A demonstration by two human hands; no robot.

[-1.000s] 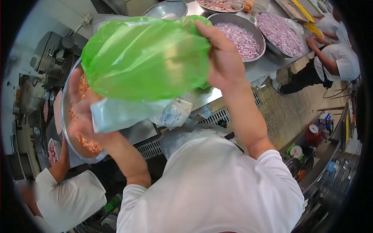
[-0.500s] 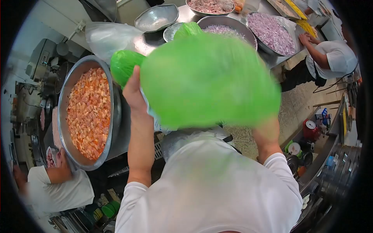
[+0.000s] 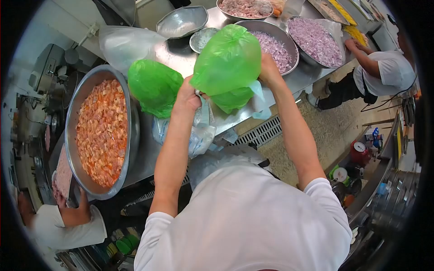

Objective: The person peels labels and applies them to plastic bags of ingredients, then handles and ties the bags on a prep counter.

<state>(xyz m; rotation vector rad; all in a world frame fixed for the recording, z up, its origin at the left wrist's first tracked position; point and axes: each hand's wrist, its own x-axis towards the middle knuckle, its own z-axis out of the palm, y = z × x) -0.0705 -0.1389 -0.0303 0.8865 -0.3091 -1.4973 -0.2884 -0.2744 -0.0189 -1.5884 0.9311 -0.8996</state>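
A puffed green plastic bag [image 3: 228,58] is held over the metal table, with pale bluish plastic hanging below it. My left hand [image 3: 187,96] is closed on the bag's lower left edge. At its right side my right hand [image 3: 268,70] grips it too, the fingers partly hidden behind the plastic. Another green bag [image 3: 156,88] rests on the table, left of my left hand. Beneath my left hand lies a clear plastic bag with blue print [image 3: 199,137]. Farther left stands a large metal basin [image 3: 134,122] of orange-red diced meat.
Bowls of chopped purple onion [image 3: 316,40] and pinkish meat [image 3: 244,7] stand at the back. An octagonal metal pan [image 3: 182,21] is beside clear plastic [image 3: 129,45]. One person [image 3: 393,67] works at right, another [image 3: 70,221] at lower left.
The green bag has moved from low in front of my chest back over the table and looks smaller. My hands are nearer each other. The view has swung since the earliest frame, showing the whole basin.
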